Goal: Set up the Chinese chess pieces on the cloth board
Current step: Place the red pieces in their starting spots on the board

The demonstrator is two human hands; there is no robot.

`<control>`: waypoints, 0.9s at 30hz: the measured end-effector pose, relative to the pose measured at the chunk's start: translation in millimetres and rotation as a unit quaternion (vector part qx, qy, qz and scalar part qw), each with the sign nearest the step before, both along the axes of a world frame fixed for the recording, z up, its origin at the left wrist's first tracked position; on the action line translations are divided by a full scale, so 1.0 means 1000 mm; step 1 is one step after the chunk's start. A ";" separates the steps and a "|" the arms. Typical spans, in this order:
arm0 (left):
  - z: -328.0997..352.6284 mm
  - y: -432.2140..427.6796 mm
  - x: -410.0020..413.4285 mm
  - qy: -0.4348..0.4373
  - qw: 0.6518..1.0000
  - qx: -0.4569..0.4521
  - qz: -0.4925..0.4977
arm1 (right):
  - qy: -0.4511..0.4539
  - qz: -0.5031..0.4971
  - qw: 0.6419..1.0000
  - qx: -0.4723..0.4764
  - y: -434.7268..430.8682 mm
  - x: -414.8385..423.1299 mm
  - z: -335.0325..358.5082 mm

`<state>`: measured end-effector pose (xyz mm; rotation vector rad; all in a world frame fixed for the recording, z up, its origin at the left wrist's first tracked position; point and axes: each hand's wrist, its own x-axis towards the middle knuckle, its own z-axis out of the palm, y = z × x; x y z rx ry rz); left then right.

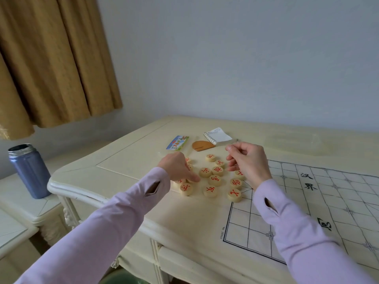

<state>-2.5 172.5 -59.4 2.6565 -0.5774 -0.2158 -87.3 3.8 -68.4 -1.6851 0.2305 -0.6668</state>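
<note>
since red pieces [215,179] sit bunched on table [131,156] beside cloth board [307,203], my left hand [178,167] touches them loose-fingered, right hand [247,159] curled above, can't tell if holding; i'd pinch one, seat it on a crossing.

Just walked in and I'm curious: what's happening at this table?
A person in lilac sleeves is reaching into red-lettered wooden chess pieces scattered on the table beside the cloth board. The left hand touches the pile; the right hand hovers above it, fingers curled. None looks placed on the grid yet.
</note>
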 end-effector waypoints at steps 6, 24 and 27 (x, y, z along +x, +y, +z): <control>0.003 -0.005 -0.004 0.012 0.999 -0.007 -0.030 | -0.001 -0.001 1.000 0.008 -0.004 -0.003 0.003; 0.032 -0.093 -0.023 0.027 0.937 -0.345 -0.053 | 0.013 -0.003 0.993 0.120 -0.057 -0.010 0.009; 0.031 -0.098 -0.018 0.006 0.940 -0.339 -0.038 | 0.065 -0.063 0.991 0.100 -0.063 -0.004 -0.001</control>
